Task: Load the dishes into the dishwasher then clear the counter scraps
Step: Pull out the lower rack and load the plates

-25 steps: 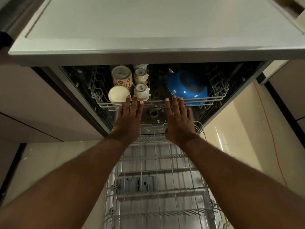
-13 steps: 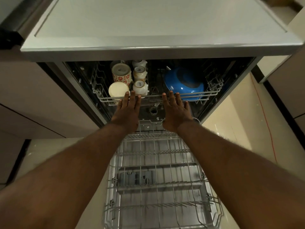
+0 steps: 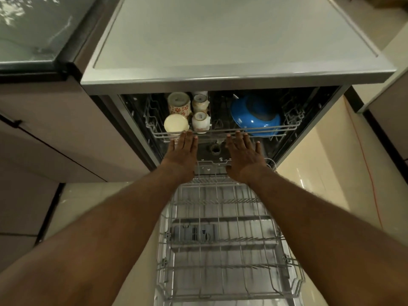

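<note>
The upper rack (image 3: 216,129) is touched by the left hand (image 3: 182,151) and right hand (image 3: 244,155), both flat with fingers straight. The stamp on the white cup (image 3: 201,121) cannot be read.

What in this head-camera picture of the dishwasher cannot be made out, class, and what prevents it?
Head view throughout.
1. Rear of the upper rack: hidden under the dishwasher's top.
2. The rearmost small cup: only its edge shows below that top.
3. Front of the lower rack: cut off by the bottom edge.
4. Print on the front small cup: too small.
5. Whether the left hand and right hand touch the upper rack: unclear.
</note>
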